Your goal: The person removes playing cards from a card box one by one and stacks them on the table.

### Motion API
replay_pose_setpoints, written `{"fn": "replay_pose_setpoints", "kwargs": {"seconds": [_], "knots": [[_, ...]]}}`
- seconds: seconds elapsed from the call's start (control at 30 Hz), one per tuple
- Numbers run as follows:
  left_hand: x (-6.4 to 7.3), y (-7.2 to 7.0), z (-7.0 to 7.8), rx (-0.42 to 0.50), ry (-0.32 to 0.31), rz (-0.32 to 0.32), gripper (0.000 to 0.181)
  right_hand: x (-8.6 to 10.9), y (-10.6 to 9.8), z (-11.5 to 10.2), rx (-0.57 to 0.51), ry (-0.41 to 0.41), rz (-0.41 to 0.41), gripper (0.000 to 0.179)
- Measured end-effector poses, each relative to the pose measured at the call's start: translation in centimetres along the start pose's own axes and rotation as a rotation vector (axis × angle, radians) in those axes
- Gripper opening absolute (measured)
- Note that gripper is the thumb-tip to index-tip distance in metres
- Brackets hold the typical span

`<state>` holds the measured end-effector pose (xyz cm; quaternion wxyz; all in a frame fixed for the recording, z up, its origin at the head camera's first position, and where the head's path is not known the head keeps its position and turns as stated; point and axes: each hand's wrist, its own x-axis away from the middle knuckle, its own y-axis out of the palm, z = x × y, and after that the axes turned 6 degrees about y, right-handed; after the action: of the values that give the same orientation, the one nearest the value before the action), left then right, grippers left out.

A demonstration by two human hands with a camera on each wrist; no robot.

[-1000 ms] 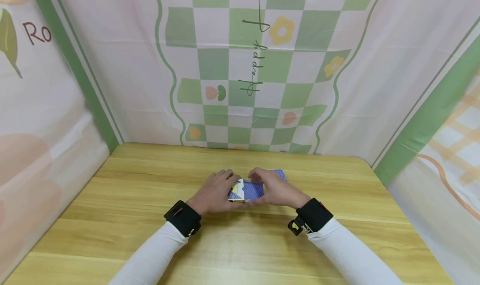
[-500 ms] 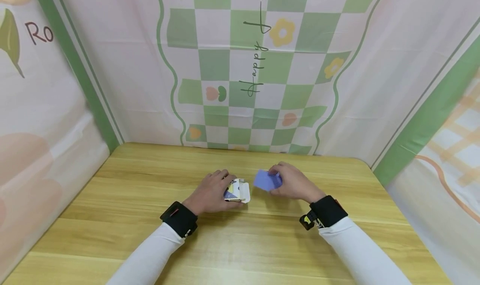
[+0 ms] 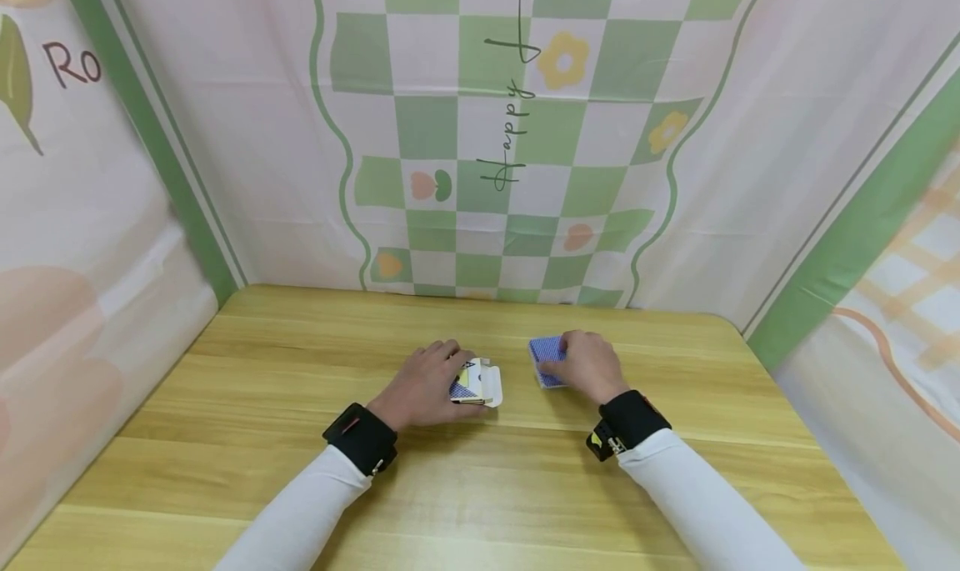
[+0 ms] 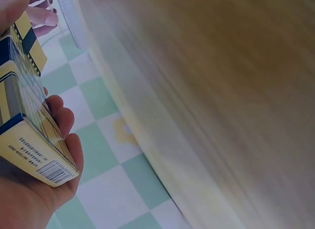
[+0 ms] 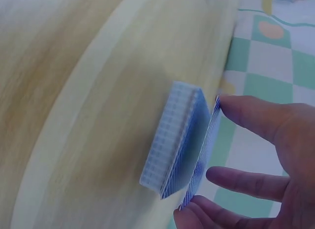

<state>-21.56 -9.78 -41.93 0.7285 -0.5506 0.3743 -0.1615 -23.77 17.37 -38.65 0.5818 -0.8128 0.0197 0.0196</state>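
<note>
My left hand (image 3: 423, 388) grips a playing card box (image 3: 467, 385) from its left side, and the white flap at the box's right end hangs out. In the left wrist view the box (image 4: 29, 155) shows a barcode on its end, with fingers and thumb around it. To the right, my right hand (image 3: 596, 367) is over a deck of playing cards (image 3: 545, 350) with blue patterned backs. The right wrist view has this deck (image 5: 165, 140) lying on the table, while my fingers pinch a thin packet of cards (image 5: 201, 157) by its opposite ends, close over the deck.
The wooden table (image 3: 480, 496) carries the box and the deck near its middle. A printed cloth (image 3: 555, 137) with green checks hangs behind the far edge, and more cloth hangs at both sides. Black bands are on both wrists.
My right hand has drawn a packet of cards away from the box's open end and carried it right, over the deck. The left hand shifted slightly left, then stayed with the box.
</note>
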Motion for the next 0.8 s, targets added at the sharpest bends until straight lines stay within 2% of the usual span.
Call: {"fn": "replay_pose_setpoints", "kwargs": {"seconds": [0.23,0.8], "knots": [[-0.06,-0.23,0.17,0.002,0.006,-0.002,0.078,-0.15,0.51,-0.34,0.004,0.036,-0.008,0.048],[-0.12,-0.09,0.11,0.012,0.006,-0.004,0.078,-0.31,0.87,-0.52,0.019,0.062,-0.011,0.053]]}}
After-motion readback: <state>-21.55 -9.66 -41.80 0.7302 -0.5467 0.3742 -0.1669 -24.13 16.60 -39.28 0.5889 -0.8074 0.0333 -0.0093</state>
